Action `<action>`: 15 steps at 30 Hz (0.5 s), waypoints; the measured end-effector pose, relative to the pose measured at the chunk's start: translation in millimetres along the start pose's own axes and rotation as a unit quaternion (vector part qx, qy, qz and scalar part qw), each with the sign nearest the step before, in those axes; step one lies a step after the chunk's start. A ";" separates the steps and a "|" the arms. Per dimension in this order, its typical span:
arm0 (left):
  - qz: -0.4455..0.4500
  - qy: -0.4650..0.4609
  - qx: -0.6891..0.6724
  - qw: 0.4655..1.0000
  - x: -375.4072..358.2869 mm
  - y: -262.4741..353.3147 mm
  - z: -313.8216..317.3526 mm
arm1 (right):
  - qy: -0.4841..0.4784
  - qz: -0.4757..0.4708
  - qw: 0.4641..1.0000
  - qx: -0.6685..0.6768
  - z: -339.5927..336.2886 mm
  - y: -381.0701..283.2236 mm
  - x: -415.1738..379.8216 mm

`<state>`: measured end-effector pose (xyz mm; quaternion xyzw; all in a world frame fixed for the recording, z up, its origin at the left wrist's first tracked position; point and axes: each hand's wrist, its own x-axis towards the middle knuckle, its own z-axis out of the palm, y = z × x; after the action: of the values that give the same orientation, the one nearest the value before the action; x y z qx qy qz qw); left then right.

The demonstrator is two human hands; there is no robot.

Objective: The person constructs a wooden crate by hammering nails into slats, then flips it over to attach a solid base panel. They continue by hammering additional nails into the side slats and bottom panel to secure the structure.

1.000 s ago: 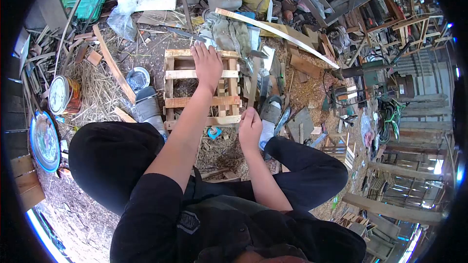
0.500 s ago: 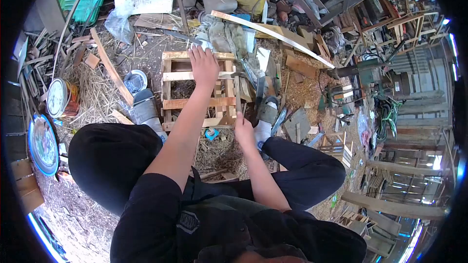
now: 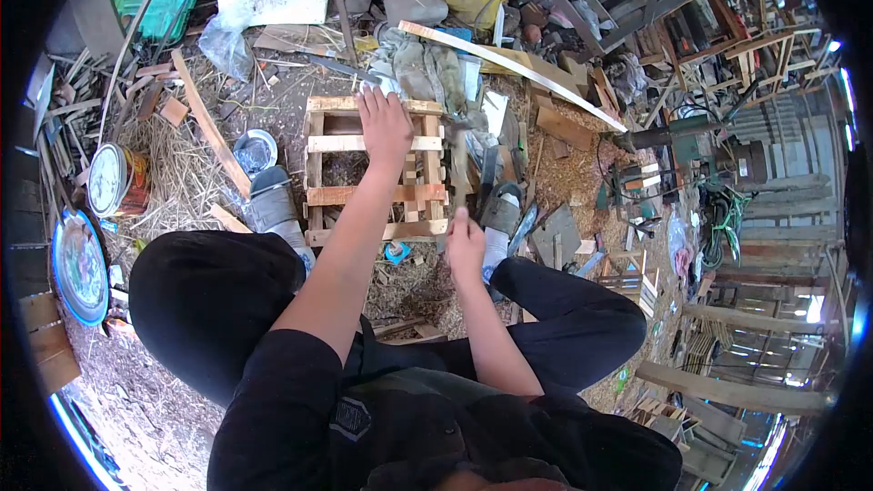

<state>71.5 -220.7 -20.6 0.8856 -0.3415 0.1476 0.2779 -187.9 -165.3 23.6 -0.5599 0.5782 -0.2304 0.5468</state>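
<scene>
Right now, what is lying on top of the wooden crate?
The left hand lies flat on the top slats of the wooden crate, near its far edge. The forearm crosses over the middle. What is under the palm and arm is covered; straw shows through the gaps.

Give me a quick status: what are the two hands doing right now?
Left hand flat on the slatted wooden crate, pressing it down. Right hand gripping a hammer at the crate's right edge. Nothing between them.

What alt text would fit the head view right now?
A seated person presses the left hand flat on a small wooden slat crate while the right hand grips a hammer at its right side, on straw-littered ground among scrap wood.
</scene>
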 end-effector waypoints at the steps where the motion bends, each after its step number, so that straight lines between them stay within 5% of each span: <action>1: -0.003 -0.005 0.000 1.000 -1.8 -1.3 0.0 | 0.000 0.005 1.000 -0.004 1.3 -5.6 -6.8; 3: 0.002 -0.008 0.019 1.000 0.7 0.7 -1.3 | 0.013 -0.154 0.985 0.076 3.4 -16.8 -14.0; 4: 0.004 -0.010 0.001 1.000 0.9 2.1 -5.4 | 0.085 -0.266 0.960 -0.012 9.4 -10.3 -13.0; 5: 0.008 -0.008 -0.002 1.000 2.0 4.1 -9.8 | 0.090 -0.268 0.959 -0.010 7.5 -12.9 -11.8; 7: 0.003 0.000 0.003 1.000 1.8 4.0 -8.0 | -0.062 0.122 0.987 -0.084 4.3 -21.4 -9.5; 9: 0.003 -0.002 -0.007 1.000 3.2 2.6 -6.2 | -0.026 0.072 0.991 -0.110 2.6 -0.4 5.9; 12: 0.002 0.017 -0.013 1.000 1.1 1.0 -1.5 | 0.006 -0.056 0.994 0.098 -0.3 -14.8 -4.7; 15: 0.011 0.013 0.003 1.000 -0.6 1.6 -2.8 | 0.027 -0.177 0.982 0.059 -0.9 -3.7 -6.5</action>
<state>69.7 -219.7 -18.0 0.8805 -0.3475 0.1637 0.2779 -188.8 -160.8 29.6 -0.6135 0.4699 -0.3721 0.5141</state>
